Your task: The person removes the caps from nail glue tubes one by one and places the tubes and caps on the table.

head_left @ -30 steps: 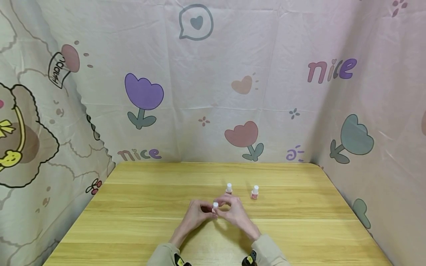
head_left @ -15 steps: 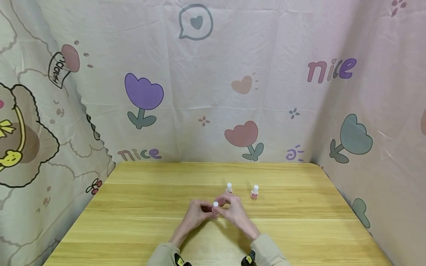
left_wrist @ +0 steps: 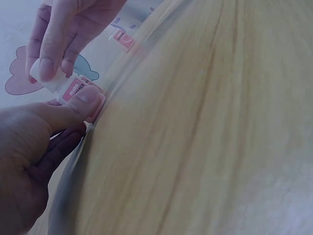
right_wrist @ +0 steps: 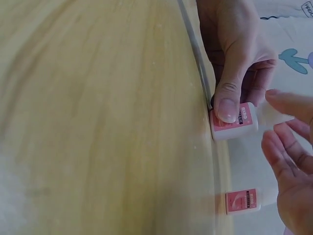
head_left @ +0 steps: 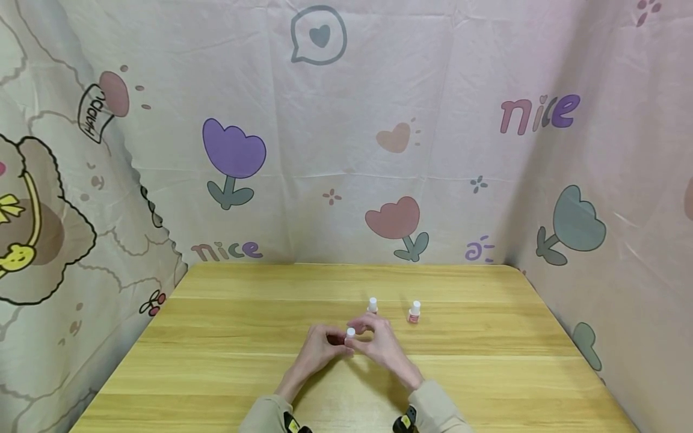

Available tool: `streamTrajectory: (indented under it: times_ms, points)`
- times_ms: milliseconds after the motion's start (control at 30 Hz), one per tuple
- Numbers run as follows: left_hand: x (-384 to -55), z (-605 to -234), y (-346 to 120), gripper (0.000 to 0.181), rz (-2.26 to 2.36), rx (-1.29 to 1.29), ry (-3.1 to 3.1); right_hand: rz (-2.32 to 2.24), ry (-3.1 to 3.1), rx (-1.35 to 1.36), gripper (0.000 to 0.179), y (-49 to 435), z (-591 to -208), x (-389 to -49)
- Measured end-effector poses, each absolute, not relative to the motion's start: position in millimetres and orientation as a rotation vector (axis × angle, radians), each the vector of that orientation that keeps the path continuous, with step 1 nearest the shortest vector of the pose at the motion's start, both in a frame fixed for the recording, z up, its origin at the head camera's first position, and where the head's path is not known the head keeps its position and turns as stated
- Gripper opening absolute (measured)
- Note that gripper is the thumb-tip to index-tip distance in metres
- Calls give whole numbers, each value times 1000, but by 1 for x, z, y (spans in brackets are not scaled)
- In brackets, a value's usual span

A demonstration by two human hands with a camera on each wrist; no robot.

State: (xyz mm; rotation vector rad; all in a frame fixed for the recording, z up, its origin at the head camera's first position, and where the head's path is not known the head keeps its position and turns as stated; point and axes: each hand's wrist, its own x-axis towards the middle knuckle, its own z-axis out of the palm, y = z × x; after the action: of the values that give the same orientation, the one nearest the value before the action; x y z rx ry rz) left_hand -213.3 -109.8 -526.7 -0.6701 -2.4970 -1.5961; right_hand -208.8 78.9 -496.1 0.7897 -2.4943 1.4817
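A small white bottle with a pink label [right_wrist: 248, 120] stands on the table between both hands. My left hand [head_left: 319, 347] pinches its body low down, the thumb lying over the label in both wrist views. Above that, my right hand [head_left: 380, 344] grips the white cap [left_wrist: 45, 81] between thumb and fingers. Seen from the head, only the cap's top shows clearly, and the hands hide most of the body. The bottle looks upright, its base at the table surface.
Two similar capped bottles stand farther back: one bottle [head_left: 372, 305] just behind my right hand, partly hidden by it, and another bottle [head_left: 414, 312] to its right. The wooden table [head_left: 243, 313] ends at a printed curtain [head_left: 325, 120] behind and at the sides.
My right thumb has shifted slightly left across the front of the bottle, covering more of it below the cap's top. The left hand and the other bottles stay in place.
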Motion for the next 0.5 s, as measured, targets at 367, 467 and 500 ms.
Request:
streamTrajectory:
  times_ms: [367, 467, 500]
  points:
    - [-214, -528, -109, 13, -1585, -684, -2487, 1460, -2497, 732, 18, 79, -495, -206]
    - [-214, -527, -109, 13, -1587, -682, -2495, 1443, -2484, 746, 16, 80, -495, -206]
    - [-215, -527, -109, 13, -1586, -682, -2497, 1442, -2480, 751, 15, 80, -496, -206]
